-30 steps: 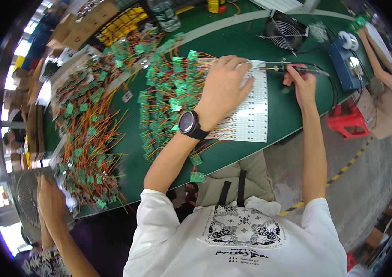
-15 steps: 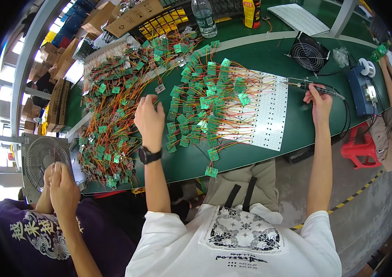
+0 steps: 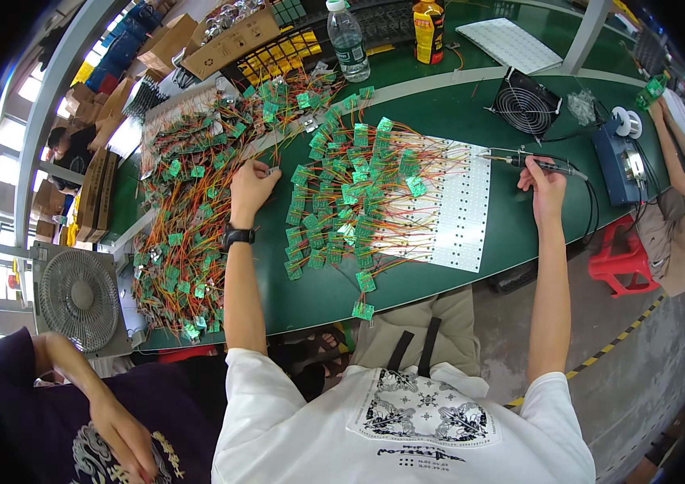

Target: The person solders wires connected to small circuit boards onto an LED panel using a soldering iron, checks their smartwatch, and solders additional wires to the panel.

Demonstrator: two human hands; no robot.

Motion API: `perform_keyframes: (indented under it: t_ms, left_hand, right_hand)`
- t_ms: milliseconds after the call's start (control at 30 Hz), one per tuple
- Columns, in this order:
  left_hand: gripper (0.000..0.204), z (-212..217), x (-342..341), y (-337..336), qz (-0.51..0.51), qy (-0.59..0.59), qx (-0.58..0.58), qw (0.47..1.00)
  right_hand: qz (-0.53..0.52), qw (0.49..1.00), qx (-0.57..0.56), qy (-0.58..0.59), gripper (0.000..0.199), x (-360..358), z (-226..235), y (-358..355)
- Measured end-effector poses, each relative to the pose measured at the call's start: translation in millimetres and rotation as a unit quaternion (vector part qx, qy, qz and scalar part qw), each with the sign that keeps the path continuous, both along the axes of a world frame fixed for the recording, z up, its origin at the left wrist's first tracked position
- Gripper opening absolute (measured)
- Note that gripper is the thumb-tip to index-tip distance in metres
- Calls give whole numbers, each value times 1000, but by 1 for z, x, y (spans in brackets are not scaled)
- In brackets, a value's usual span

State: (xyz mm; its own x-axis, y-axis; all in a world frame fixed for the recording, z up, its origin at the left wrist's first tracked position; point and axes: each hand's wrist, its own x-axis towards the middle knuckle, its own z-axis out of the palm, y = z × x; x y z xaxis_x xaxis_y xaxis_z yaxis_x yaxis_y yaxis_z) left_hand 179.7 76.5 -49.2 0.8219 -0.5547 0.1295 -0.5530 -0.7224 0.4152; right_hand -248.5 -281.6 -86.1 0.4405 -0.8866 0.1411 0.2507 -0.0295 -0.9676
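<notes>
My left hand (image 3: 251, 192), a dark watch on its wrist, is at the right edge of a tangled heap of small green circuit boards with red and yellow wires (image 3: 189, 234). Its fingers are pinched together; what they hold, if anything, I cannot make out. My right hand (image 3: 542, 187) grips a soldering iron (image 3: 550, 164) with a thin guide along its shaft. The iron's tip points left, close to the upper right edge of a white perforated panel (image 3: 463, 218). Rows of wired green boards (image 3: 350, 194) cover the panel's left part and the table beside it.
A blue solder-feed box (image 3: 618, 165) with a white spool stands at right, cabled to the iron. Behind are a black fan (image 3: 526, 105), a white panel (image 3: 508, 43), a water bottle (image 3: 348, 44) and a red-yellow bottle (image 3: 428, 32). At left sits a co-worker (image 3: 108, 403) beside a grey fan (image 3: 79, 294).
My left hand has closed its fingers over the heap's edge, where a small metal-coloured piece lay. My right hand still holds the iron. The co-worker's hand has dropped to their lap.
</notes>
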Motion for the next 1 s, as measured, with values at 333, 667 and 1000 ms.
perform_keyframes:
  t_ms: [333,667,1000]
  left_hand:
    - [41,37,-99,19,-39,530,-455,715]
    - [28,41,-135,-7,-113,263,-290,913]
    - [23,63,-174,-70,-222,312,-370,846]
  right_hand:
    - [-11,1000,8,8,21,-4,-1,-3]
    - [-11,1000,9,-1,21,-4,0,-2]
    - [-20,1000,16,0,19,-5,3,1]
